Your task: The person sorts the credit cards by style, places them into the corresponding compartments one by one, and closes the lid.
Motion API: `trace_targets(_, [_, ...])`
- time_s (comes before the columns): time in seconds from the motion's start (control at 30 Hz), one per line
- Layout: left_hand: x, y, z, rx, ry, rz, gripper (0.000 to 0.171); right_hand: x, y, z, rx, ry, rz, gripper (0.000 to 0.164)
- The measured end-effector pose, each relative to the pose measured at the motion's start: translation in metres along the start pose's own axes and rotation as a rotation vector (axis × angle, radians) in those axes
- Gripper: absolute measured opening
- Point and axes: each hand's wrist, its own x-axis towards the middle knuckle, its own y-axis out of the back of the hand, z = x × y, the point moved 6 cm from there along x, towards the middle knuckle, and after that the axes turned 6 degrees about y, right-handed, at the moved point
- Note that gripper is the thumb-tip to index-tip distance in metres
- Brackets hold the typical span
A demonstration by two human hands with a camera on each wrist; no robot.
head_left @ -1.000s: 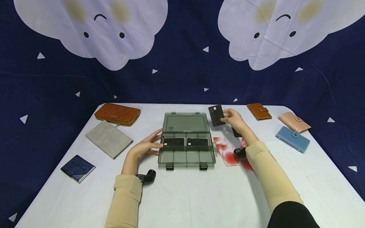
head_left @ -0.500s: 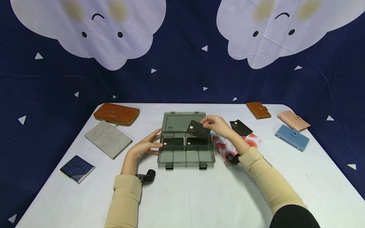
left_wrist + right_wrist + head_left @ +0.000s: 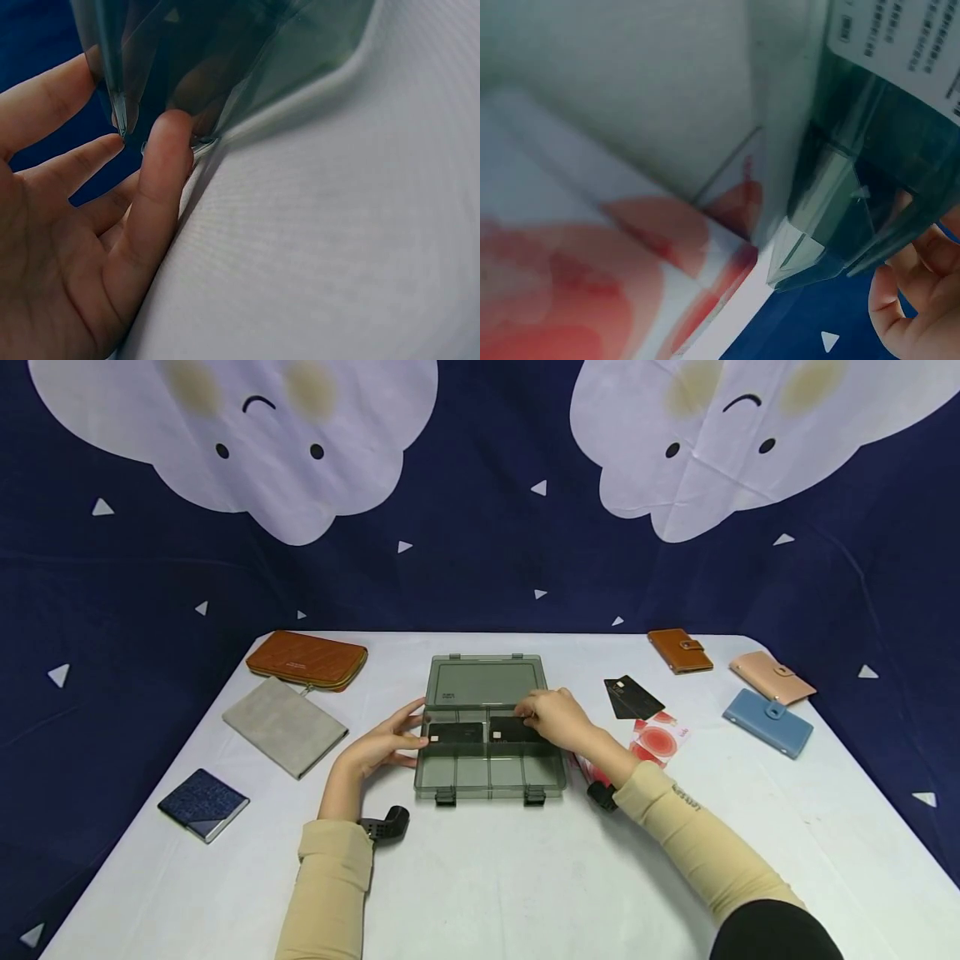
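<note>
Tabletop [image 3: 450, 877], box [image 3: 489, 682] at your 12 o'clock!
Left hand [image 3: 382, 742] spread, touching 9; right hand [image 3: 561, 717] curled at black card [image 3: 512, 730], hold unclear.

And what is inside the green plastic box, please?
Two black cards show side by side in the box; anything beneath them is covered. The right hand is over the right card and hides part of it.

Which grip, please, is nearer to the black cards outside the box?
Right. The right grip is partly over the box, left of the black cards; the left grip is farther, at the box's left side.
</note>
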Motion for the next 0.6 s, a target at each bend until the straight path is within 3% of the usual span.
trace_targets(0.33, [0.0009,-0.0002,0.0002,0.004,0.001,0.007,0.079,-0.0047,-0.0031,-0.0057,-0.114,0.006,-0.048,0.024])
trace_targets(0.6, [0.0018,0.0001,-0.0018,0.004,0.004,0.003,0.08,-0.0093,-0.0022,-0.0058,-0.118,0.037,-0.069,0.026])
